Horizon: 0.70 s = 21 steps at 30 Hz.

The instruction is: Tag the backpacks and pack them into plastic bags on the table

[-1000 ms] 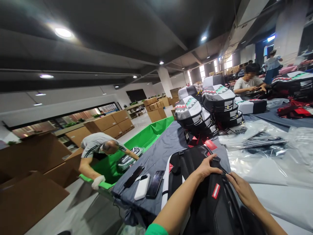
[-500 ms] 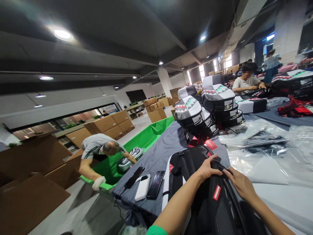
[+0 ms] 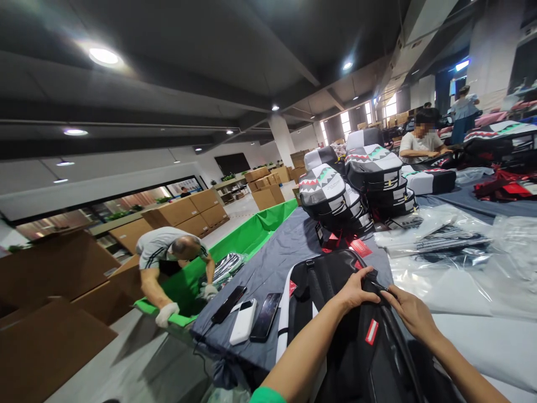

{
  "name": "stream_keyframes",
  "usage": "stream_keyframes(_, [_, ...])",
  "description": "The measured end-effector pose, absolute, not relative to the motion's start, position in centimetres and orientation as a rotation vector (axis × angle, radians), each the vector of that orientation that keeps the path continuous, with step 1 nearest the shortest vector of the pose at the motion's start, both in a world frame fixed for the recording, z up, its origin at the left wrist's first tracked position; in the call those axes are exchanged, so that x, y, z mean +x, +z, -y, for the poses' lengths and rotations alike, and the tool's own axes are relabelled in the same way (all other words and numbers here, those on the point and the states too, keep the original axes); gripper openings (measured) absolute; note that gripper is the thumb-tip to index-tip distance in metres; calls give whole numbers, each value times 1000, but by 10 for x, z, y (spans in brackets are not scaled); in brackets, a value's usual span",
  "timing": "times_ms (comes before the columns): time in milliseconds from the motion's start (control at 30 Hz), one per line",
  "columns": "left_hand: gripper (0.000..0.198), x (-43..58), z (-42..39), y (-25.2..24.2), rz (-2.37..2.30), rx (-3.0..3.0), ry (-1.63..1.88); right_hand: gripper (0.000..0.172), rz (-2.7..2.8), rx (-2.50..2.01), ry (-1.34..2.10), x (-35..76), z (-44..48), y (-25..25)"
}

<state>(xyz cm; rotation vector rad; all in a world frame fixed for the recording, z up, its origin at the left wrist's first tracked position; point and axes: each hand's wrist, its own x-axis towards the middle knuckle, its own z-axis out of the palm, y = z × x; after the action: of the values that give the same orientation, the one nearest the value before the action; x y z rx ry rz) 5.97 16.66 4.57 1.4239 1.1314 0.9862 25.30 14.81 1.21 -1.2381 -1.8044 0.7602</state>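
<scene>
A black backpack (image 3: 348,330) with a small red-and-white label lies in front of me on the grey cloth of the table (image 3: 268,257). At its upper edge my left hand (image 3: 356,291) grips the black fabric between thumb and fingers. Just to the right, my right hand (image 3: 409,310) pinches a dark strap or edge of the same backpack. A white power bank (image 3: 243,322) and two dark phones, one of them here (image 3: 266,317), lie left of the backpack. Red tags (image 3: 358,247) lie beyond its top.
Stacked patterned backpacks (image 3: 325,190) stand behind, with clear plastic bags (image 3: 444,268) to the right. A person (image 3: 172,257) leans over a green bin (image 3: 251,232) at left. Another person (image 3: 422,140) works at the far right. Cardboard boxes (image 3: 184,210) stand beyond.
The person at the green bin has drawn an arm back, and a second gloved hand now shows. My hands have hardly moved on the backpack.
</scene>
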Motion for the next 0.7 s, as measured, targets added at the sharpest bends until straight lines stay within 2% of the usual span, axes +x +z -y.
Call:
stream_keyframes(267, [95, 59, -167, 46, -1098, 1369, 978, 68, 1346, -1067, 1099, 246, -135, 14])
stream_keyframes(400, [96, 58, -165, 46, -1080, 1324, 999, 66, 1161, -1010, 1206, 245, -131, 16])
stream_keyframes(567, [95, 57, -163, 47, -1022, 1269, 1026, 63, 1204, -1001, 1165, 235, -143, 20])
stream_keyframes(700, [93, 55, -160, 49, -997, 1230, 1055, 45, 1219, -1003, 1135, 219, -158, 23])
